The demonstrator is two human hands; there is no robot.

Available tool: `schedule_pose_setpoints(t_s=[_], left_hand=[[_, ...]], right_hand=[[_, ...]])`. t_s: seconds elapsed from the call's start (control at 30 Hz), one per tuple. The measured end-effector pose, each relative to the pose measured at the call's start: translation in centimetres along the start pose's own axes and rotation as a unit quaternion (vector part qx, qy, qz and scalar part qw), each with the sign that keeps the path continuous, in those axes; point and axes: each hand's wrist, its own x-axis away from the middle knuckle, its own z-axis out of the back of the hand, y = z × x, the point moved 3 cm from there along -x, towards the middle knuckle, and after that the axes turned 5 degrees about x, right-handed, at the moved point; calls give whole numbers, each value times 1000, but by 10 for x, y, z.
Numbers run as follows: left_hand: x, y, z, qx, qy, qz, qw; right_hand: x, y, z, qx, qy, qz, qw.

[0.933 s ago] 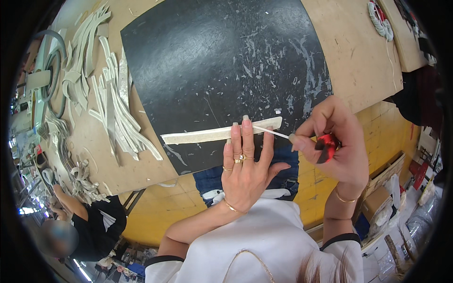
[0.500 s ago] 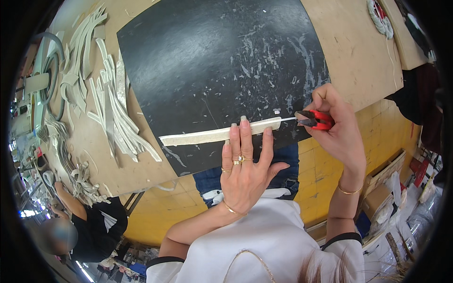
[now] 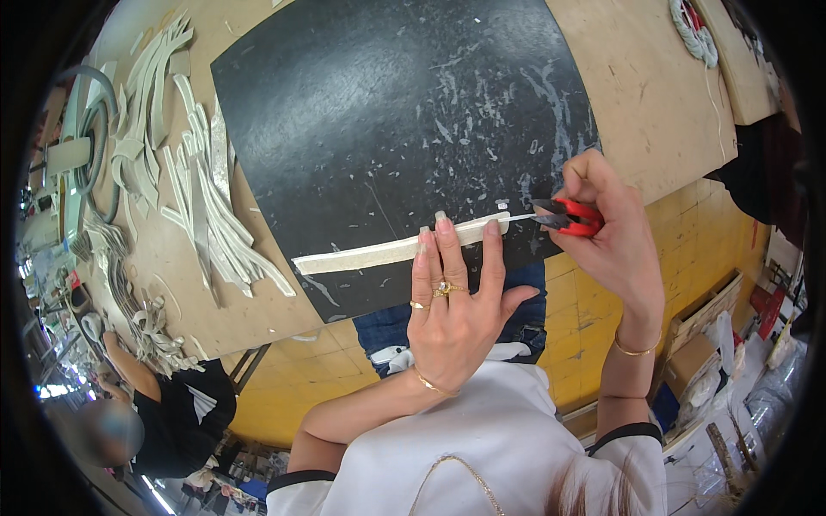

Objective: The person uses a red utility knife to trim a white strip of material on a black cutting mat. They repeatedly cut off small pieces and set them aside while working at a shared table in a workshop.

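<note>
A long cream strip [image 3: 366,256] lies across the near part of a black cutting mat [image 3: 361,112]. My left hand [image 3: 454,318] presses it down with flat, outstretched fingers near its right end. From that end a thin white cord [image 3: 520,218] sticks out toward the right. My right hand [image 3: 621,245] is closed round red-handled cutting pliers [image 3: 583,218], whose dark jaws point left and stand apart at the cord's outer end. Whether the jaws touch the cord is hard to make out.
Several cream strips [image 3: 225,232] lie in a loose pile left of the mat, with more curled strips [image 3: 142,129] behind. A coil of white cord [image 3: 693,34] sits at the far right of the wooden table [image 3: 654,112]. Another person [image 3: 185,413] is at the lower left.
The pliers have shifted slightly left, and their jaws now show apart. My left fingers have moved a little on the strip, whose left end sits slightly nearer me.
</note>
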Motion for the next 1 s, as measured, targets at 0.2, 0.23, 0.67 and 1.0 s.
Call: schedule_pose_setpoints(t_s=[0.2,0.23,0.67,1.0], left_hand=[[8,3,-10,-34,-5,1,999],[10,3,-13,-42,-13,3,999],[26,-23,-17,152,-100,36,983],[21,-52,-2,145,-113,-63,981]], right_hand=[[0,3,-1,-4,9,3,1000],[0,3,-1,-6,3,-1,1000],[7,-34,-10,157,-62,-60,984],[-6,-43,-31,115,-110,-51,986]])
